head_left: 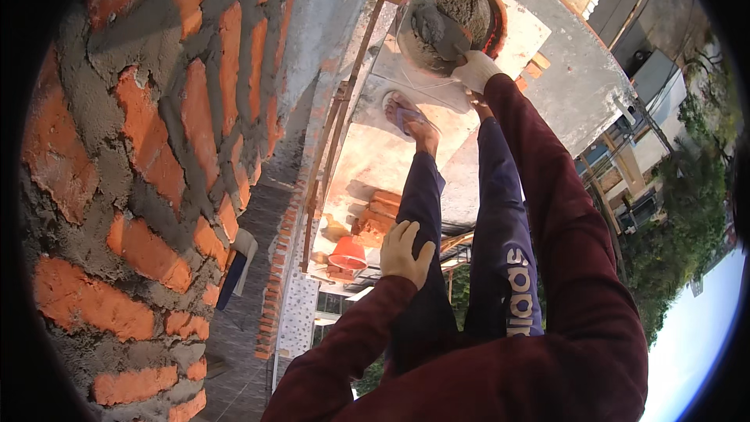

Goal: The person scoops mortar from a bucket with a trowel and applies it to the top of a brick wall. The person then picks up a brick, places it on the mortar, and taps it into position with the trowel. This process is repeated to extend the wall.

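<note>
R hand (475,72) closed round trowel (449,41) at handle end, best hold; prob. stiff, heavy w/ wet mortar (465,6). L hand (406,255) empty, fingers spread on leg (420,316).

Long-sleeved dark maroon top (574,211), plain fabric. Off-white close-fitting gloves (401,262) on left hand (406,252) and right hand (476,72). Dark navy-blue long trousers (422,199), large pale lettering (522,297) down right leg. Thong sandal with greyish-purple straps (404,118) on left foot.
</note>
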`<state>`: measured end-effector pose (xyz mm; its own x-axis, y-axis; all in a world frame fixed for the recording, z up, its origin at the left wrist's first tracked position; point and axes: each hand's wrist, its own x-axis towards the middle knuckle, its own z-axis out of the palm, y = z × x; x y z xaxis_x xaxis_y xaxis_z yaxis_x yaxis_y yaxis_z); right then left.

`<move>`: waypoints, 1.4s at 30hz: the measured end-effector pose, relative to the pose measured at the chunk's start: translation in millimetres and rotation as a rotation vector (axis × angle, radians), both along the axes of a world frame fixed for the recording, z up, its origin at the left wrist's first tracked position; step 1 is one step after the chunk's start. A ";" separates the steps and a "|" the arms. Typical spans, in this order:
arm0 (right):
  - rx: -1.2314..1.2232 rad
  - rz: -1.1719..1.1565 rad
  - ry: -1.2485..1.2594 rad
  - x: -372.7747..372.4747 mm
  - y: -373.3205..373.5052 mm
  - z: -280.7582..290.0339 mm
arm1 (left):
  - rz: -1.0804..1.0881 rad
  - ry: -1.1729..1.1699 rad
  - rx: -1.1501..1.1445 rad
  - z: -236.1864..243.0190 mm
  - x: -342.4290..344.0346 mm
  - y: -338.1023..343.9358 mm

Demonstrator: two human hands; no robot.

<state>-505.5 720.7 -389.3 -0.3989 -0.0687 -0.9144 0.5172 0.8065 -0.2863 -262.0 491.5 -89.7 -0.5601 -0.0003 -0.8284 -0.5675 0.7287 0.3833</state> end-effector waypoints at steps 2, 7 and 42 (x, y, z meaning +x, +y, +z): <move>-0.071 -0.274 -0.079 14.6 -7.5 4.4 | -0.004 -0.005 0.002 2.9 1.6 -1.5; -0.228 -0.488 -0.182 17.5 -4.3 5.4 | -0.039 0.002 -0.006 -7.1 -4.0 -2.7; -0.211 1.126 1.272 -434.7 5.8 816.8 | 0.478 0.164 -0.328 129.5 -59.5 -48.3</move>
<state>-940.2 726.4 427.5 -0.4869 -0.8732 -0.0223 -0.8575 0.4827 -0.1777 -321.5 443.2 39.8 -0.5553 -0.5244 -0.6454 -0.8138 0.5024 0.2920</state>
